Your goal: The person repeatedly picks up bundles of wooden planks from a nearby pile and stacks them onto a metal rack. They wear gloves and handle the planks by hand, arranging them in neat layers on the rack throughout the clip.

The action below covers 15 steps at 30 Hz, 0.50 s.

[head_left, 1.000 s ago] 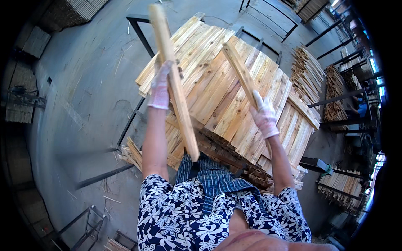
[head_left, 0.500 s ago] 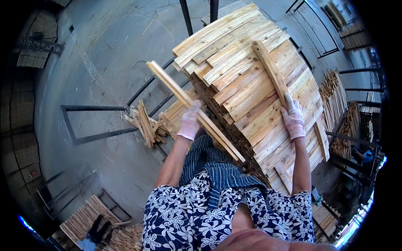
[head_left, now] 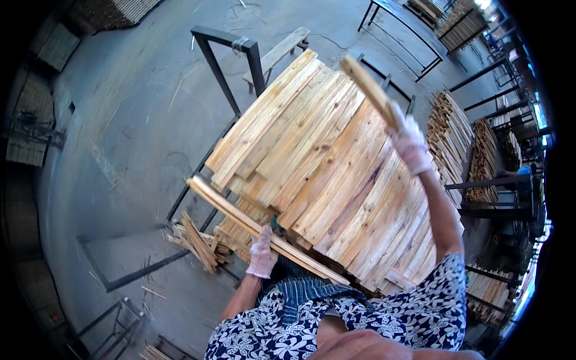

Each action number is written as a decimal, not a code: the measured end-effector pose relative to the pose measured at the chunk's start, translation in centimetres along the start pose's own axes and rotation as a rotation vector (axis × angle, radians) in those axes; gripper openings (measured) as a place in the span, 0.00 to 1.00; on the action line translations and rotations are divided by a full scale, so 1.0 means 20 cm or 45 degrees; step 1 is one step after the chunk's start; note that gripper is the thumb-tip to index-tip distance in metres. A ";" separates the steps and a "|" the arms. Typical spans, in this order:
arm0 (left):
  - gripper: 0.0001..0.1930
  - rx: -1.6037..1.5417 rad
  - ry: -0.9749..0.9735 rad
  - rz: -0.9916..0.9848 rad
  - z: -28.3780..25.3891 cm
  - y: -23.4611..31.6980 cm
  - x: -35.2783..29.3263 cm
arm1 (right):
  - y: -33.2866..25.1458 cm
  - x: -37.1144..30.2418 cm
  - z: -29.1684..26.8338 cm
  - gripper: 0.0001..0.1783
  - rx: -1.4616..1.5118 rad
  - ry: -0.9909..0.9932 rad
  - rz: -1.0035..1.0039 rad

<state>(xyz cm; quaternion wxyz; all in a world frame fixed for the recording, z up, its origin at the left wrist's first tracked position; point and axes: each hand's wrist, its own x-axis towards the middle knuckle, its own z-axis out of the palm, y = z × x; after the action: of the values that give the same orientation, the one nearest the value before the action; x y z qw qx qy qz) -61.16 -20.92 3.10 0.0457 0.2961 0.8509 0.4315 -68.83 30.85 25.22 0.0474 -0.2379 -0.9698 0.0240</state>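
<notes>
My left hand (head_left: 263, 252), in a pale work glove, is closed round long thin wood strips (head_left: 225, 206). They slant along the near left edge of a big stack of planks (head_left: 327, 162). Farther off at the right, my gloved right hand (head_left: 410, 141) grips the near end of a wooden board (head_left: 367, 87), which points away from me over the stack's far right side. The stack's top is a layer of planks lying side by side. Whether the board touches the stack, I cannot tell.
A black metal frame (head_left: 225, 39) rises at the stack's far left, near a low wooden bench (head_left: 282, 53). Loose wood pieces (head_left: 198, 240) lie on the floor at the left. More piled strips (head_left: 450, 129) and black racks (head_left: 489, 210) stand at the right.
My right hand has moved away from me, carrying the board with it. The left hand's strips sit lower and flatter across the stack's near edge. The head view has shifted.
</notes>
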 end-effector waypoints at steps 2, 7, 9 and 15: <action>0.39 0.438 -0.064 0.072 0.01 0.01 0.00 | 0.09 0.38 -0.03 0.40 0.120 -0.006 -0.006; 0.38 0.158 -0.194 0.091 -0.04 0.02 -0.06 | 0.16 1.06 0.18 0.40 0.705 -0.267 0.003; 0.42 0.057 -0.314 -0.019 -0.06 0.01 -0.11 | 0.13 1.18 0.32 0.41 0.860 -0.414 0.135; 0.35 -0.588 -0.348 -0.215 0.08 -0.02 -0.21 | 0.11 1.18 0.47 0.43 1.231 -0.853 0.128</action>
<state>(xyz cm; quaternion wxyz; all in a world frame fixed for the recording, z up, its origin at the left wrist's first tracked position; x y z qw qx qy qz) -57.38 -22.14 1.09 0.2620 0.2615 0.7376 0.5648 -89.67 43.51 17.53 -0.1595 -0.2143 -0.7986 0.5393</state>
